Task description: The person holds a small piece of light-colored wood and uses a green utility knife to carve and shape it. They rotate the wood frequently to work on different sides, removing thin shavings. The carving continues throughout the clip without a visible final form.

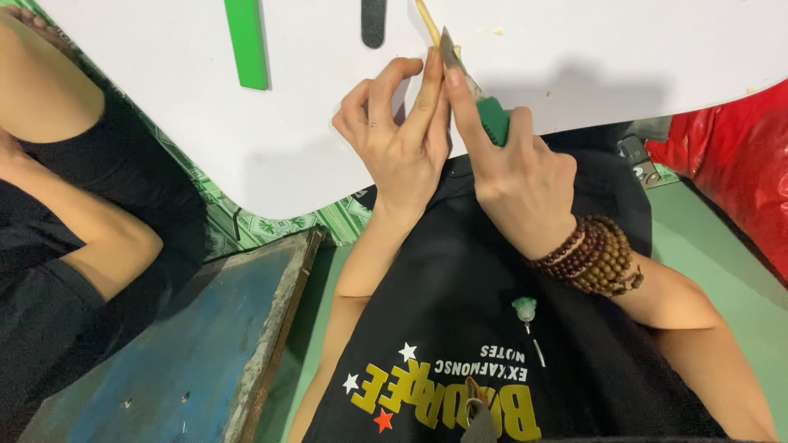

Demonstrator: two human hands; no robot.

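Note:
My right hand (515, 168) grips a knife with a green handle (494, 117), index finger laid along the blade (453, 54). The blade rests against a thin pale wooden stick (428, 20) that runs up over the white board (574, 57). My left hand (400, 139) holds the lower end of the stick, fingertips pressed beside the blade. Small pale shavings (490, 32) lie on the board by the blade. Brown bead bracelets (593, 254) circle my right wrist.
A green strip (246, 41) and a dark narrow file (373, 20) lie on the white board. Another person's bare arm (57, 164) is at the left. A blue worn wooden board (197, 353) sits below; red plastic (730, 172) at the right.

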